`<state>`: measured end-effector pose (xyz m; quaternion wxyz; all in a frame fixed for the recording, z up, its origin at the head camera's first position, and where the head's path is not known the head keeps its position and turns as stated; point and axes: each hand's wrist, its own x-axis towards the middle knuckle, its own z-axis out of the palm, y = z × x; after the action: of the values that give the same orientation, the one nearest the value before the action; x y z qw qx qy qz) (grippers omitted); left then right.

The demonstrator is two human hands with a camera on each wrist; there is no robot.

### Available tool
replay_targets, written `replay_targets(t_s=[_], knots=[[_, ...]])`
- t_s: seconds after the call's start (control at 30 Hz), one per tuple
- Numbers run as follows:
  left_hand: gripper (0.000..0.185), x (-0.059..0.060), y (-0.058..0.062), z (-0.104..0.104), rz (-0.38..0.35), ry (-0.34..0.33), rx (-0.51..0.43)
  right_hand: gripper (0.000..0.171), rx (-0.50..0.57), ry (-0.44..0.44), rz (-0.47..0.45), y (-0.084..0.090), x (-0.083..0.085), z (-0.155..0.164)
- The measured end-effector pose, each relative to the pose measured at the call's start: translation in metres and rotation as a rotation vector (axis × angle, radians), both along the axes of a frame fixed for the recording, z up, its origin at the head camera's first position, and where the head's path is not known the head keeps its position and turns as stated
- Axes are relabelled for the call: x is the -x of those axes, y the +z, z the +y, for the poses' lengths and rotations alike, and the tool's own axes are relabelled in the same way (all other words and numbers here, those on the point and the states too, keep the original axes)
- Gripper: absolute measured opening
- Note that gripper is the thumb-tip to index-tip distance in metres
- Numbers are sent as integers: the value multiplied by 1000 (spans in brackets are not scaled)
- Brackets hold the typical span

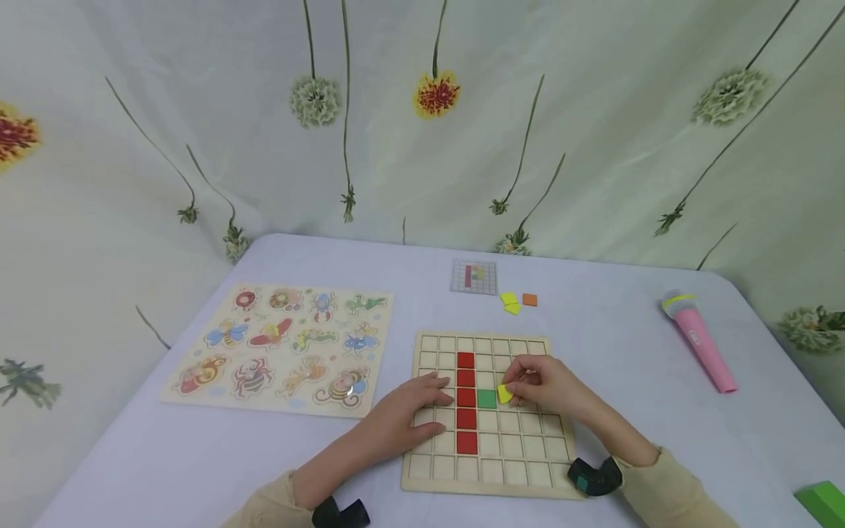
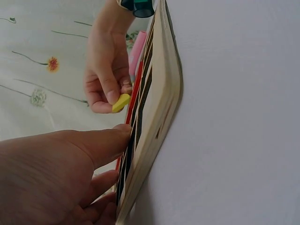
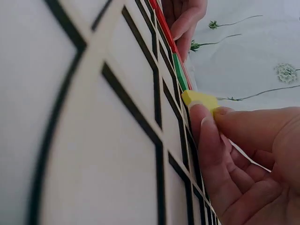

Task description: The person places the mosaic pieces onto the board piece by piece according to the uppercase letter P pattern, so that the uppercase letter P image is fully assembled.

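Observation:
A wooden grid board (image 1: 436,485) lies on the table with a column of several red square tiles (image 1: 466,418) in its cells. One green tile (image 1: 486,399) sits just right of the middle red one. My right hand (image 1: 544,383) pinches a yellow tile (image 1: 505,394) between thumb and fingers, tilted at the cell right of the green tile. In the right wrist view this yellow tile (image 3: 199,98) is close beside the green tile (image 3: 179,71). My left hand (image 1: 403,418) rests on the board's left part, its fingers spread and touching the board left of the red column.
Behind the board lie a small pattern card (image 1: 474,278), loose yellow tiles (image 1: 510,302) and an orange tile (image 1: 530,300). An insect puzzle board (image 1: 284,345) is at left. A pink toy microphone (image 1: 703,345) lies at right, and a green block (image 1: 824,503) at the lower right edge.

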<state>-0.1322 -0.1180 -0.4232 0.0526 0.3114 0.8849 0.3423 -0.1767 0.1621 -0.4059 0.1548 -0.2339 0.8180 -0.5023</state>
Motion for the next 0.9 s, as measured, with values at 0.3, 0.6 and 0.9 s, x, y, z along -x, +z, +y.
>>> replay_targets(t_s=[0.3, 0.6, 0.9], knots=[[34, -1, -1, 0, 0, 1, -3, 11, -194, -24, 225, -1, -4, -8], [32, 0, 0, 0, 0, -3, -12, 15, -246, -42, 322, -1, -9, -12], [32, 0, -1, 0, -20, 8, -13, 5, -257, -40, 328, 10, -5, -8]])
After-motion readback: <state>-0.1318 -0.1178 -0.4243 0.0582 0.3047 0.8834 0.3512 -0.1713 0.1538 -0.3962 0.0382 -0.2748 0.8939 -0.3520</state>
